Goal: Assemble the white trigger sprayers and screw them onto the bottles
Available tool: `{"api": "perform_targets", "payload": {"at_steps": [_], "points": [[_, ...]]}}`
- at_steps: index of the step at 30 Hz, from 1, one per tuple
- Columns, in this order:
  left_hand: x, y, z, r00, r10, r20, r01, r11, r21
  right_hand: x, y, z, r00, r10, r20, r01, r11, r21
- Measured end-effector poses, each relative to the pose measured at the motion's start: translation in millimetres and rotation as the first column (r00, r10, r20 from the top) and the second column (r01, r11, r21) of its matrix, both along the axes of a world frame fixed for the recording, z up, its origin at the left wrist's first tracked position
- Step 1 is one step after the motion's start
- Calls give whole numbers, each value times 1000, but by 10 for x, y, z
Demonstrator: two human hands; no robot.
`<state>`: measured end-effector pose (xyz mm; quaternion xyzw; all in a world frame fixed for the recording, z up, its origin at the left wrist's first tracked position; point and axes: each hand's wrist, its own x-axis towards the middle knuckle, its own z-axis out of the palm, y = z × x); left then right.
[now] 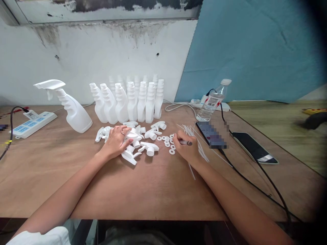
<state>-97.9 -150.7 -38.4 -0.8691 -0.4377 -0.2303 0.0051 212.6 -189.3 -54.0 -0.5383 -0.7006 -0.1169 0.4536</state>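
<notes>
My left hand (117, 140) reaches into a loose pile of white trigger spray heads, its thumb and fingers around one spray head (133, 135). More spray heads lie about it, one of them (150, 148) just to the right. My right hand (188, 148) is closed around a dark, pen-like stick (186, 142), whose lower tip is hidden by the fingers. Beside those fingertips several flat white ring washers (167, 143) are scattered. Thin translucent dip tubes (201, 149) lie partly beneath and behind the right hand.
Open white bottles (131, 102) stand in rows by the wall. An assembled spray bottle (76, 112) is at left, near a power strip (35, 124). To the right are a water bottle (211, 105), two phones (211, 134) and black cables (245, 175).
</notes>
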Motion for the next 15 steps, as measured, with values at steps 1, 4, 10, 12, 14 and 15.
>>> {"api": "perform_targets", "payload": {"at_steps": [1,4,10,12,14,15], "points": [[-18,10,35,1000,7,15,-8,999,35,5,1,5,1000,-2,6,2,1000,3],[-181,89,209,980,110,164,-145,965,218,18,1,22,1000,-7,19,7,1000,4],[-1035,379,335,694,391,605,-691,596,409,7,-16,36,1000,9,24,-9,1000,9],[-1346,481,207,607,455,651,-772,533,347,1,-18,22,999,10,30,-10,1000,7],[-1581,577,41,561,502,658,-791,560,248,-2,-13,2,999,7,37,-7,1000,4],[-1665,620,-39,535,514,671,-789,588,178,-3,-10,-5,999,6,38,-6,1000,-1]]}}
